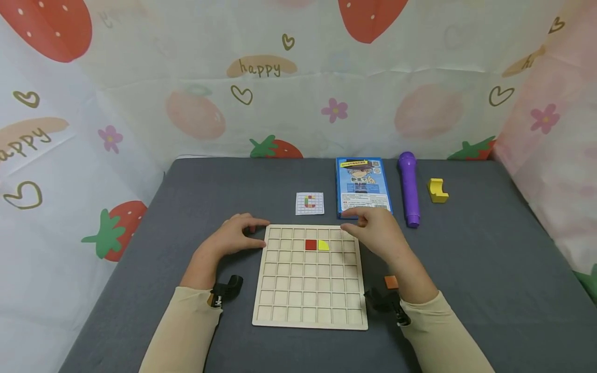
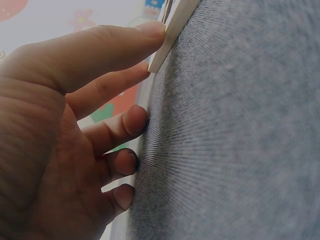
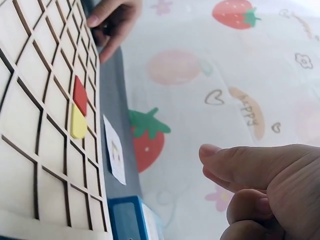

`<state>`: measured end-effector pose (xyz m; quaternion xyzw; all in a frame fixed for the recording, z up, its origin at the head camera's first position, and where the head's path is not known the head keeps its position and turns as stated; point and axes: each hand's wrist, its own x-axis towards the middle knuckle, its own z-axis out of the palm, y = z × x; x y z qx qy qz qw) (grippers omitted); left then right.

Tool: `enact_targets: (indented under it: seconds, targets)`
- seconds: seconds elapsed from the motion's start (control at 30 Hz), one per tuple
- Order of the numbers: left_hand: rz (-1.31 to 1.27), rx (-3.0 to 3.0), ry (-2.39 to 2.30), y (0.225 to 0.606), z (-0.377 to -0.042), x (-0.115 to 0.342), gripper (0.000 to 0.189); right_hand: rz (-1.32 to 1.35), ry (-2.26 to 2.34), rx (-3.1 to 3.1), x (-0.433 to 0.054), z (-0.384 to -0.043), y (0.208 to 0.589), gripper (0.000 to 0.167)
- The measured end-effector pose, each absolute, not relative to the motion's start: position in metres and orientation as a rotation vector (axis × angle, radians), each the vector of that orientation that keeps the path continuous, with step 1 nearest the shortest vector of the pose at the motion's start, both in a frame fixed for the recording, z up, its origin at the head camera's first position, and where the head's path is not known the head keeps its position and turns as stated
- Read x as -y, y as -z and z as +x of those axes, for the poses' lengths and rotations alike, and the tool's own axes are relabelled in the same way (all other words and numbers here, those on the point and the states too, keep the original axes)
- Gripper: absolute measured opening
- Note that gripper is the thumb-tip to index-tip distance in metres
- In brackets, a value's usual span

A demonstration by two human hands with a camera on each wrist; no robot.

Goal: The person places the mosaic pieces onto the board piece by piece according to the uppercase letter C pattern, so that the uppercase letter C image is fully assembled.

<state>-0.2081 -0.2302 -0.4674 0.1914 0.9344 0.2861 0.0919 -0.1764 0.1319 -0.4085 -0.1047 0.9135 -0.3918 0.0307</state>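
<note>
A square wooden grid board (image 1: 309, 327) lies on the table with a red square piece (image 1: 311, 245) and a yellow piece with one rounded corner (image 1: 323, 245) side by side in its second row. My left hand (image 1: 233, 235) is at the board's upper left corner. Its thumb and index fingertip touch the edge, while the other fingers bend loosely near the cloth in the left wrist view. Over the upper right corner hovers my right hand (image 1: 380, 233), thumb and index apart with nothing visible between them. An orange square piece (image 1: 391, 282) lies by the right wrist.
Behind the board sits a small printed pattern card (image 1: 310, 203). Farther right are a blue box (image 1: 364, 181), a purple microphone-shaped stick (image 1: 409, 189) and a yellow notched block (image 1: 437, 190). A strawberry-print curtain (image 1: 298, 114) stands along the grey table's (image 1: 489, 290) back.
</note>
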Motion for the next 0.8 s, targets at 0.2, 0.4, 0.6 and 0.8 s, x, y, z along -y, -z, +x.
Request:
enact_targets:
  seconds: [0.2,0.4,0.6,0.8]
  targets:
    - [0.567,-2.771,-0.853,0.468,-0.208,0.231,0.055,-0.285,1.214,-2.859,-0.148,-0.18,0.405,0.031]
    - [0.565,-2.769,-0.86,0.467,-0.208,0.23,0.056,-0.167,1.215,-2.852,-0.167,-0.183,0.401,0.035]
    - [0.572,-2.767,-0.865,0.467,-0.208,0.23,0.056,-0.02,1.163,-2.864,-0.188,-0.189,0.401,0.038]
    - [0.571,-2.77,-0.864,0.467,-0.207,0.229,0.055,0.054,1.068,-2.846,-0.208,-0.197,0.412,0.044]
